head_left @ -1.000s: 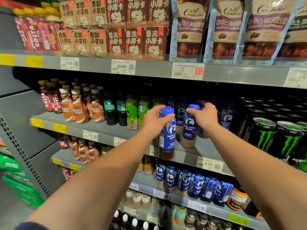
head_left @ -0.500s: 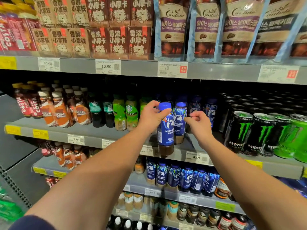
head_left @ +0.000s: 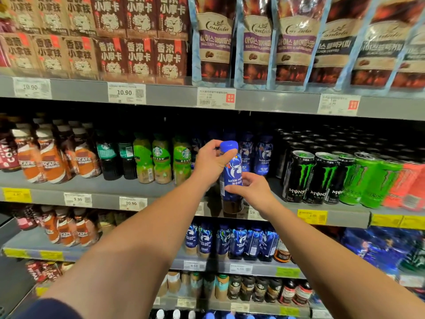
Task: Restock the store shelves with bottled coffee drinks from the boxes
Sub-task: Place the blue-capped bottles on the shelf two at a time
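A blue-labelled coffee bottle (head_left: 232,171) with a blue cap stands upright at the front edge of the middle shelf (head_left: 103,192). My left hand (head_left: 210,161) grips its neck just under the cap. My right hand (head_left: 249,188) pinches its lower label from the right. Behind it stand more of the same blue bottles (head_left: 264,155), partly hidden by the held one. Another row of blue coffee bottles (head_left: 232,241) fills the shelf below.
Green and dark Starbucks bottles (head_left: 161,157) stand left of my hands, orange Nescafe bottles (head_left: 53,157) farther left. Black and green Monster cans (head_left: 322,178) crowd the right. Coffee cartons (head_left: 110,35) and pouches (head_left: 292,40) fill the top shelf. No boxes are in view.
My right hand let go of the second blue bottle, now standing on the shelf behind, and came across to the lower label of the bottle in my left hand. The view shifted right.
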`<state>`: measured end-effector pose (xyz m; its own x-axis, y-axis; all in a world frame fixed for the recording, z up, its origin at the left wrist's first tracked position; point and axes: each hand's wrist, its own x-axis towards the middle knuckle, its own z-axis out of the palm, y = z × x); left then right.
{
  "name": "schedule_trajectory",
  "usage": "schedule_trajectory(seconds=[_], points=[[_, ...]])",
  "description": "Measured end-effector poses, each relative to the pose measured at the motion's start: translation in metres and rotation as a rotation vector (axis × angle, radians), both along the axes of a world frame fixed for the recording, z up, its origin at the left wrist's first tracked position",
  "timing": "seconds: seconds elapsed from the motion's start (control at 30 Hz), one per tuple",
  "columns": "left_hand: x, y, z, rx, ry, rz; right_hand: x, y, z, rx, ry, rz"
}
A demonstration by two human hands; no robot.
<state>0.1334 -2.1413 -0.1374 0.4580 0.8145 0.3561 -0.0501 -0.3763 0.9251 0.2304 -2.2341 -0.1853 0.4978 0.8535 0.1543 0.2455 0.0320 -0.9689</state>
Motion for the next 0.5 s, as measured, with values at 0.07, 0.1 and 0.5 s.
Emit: schedule_trajectory(seconds=[0.07, 0.1, 0.5], points=[[0.004, -0.003, 0.004, -0.052, -0.025, -0.020, 0.003, -0.001, 0.000, 0.032, 0.034, -0.036], [0.005, -0.005, 0.006, -0.080, -0.038, -0.026, 0.004, -0.002, 0.001, 0.043, 0.047, -0.052], [-0.004, 0.016, -0.023, -0.304, 0.043, 0.127, 0.044, 0.017, -0.010, 0.054, 0.040, -0.318]])
